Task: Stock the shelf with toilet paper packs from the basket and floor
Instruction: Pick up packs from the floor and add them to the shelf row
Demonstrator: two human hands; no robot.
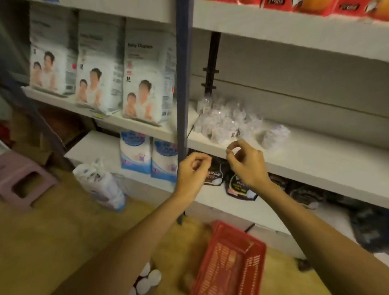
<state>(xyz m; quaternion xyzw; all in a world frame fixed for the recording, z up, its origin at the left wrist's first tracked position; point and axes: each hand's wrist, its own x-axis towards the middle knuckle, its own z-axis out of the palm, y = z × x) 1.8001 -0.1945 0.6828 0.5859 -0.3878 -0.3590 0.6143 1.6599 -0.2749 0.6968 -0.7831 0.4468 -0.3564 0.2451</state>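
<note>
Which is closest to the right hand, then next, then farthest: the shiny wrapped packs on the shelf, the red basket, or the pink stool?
From the right hand:
1. Shiny wrapped packs, just above it on the shelf.
2. Red basket, below on the floor.
3. Pink stool, far left on the floor.

Shop: stocked shelves (301, 156), red basket (230, 264)
</note>
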